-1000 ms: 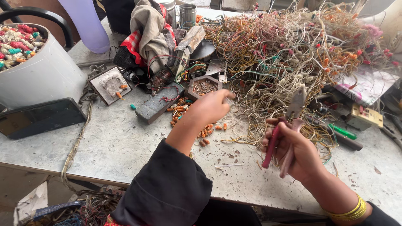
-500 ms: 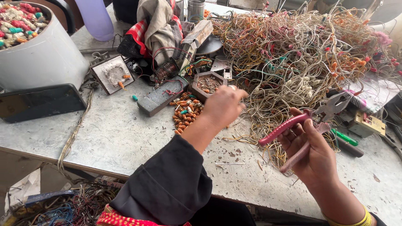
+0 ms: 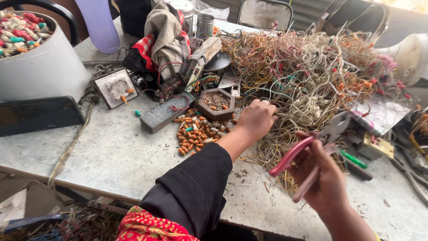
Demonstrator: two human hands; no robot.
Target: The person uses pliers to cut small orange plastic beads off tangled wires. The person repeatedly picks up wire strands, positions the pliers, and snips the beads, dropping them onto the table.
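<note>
My left hand (image 3: pixel 257 118), with a ring on one finger, reaches into the near edge of a big tangled heap of thin wires (image 3: pixel 312 76); its fingers are curled among the strands. My right hand (image 3: pixel 323 178) grips pink-handled pliers (image 3: pixel 307 154), jaws pointing up and right toward the heap. A small pile of orange and white cut connector pieces (image 3: pixel 196 131) lies on the grey table just left of my left wrist, beside a hexagonal dish (image 3: pixel 216 104).
A white bucket (image 3: pixel 42 67) full of coloured pieces stands at far left with a dark tablet (image 3: pixel 38 116) leaning on it. A square tray (image 3: pixel 115 87), a grey block (image 3: pixel 162 114), cloth, metal cans, a green-handled screwdriver (image 3: pixel 354 159) and a small yellow box (image 3: pixel 376 145) lie about.
My left hand has moved right from the small pile into the wire heap. The right hand with the pliers has tilted and dropped slightly. The camera has shifted.
</note>
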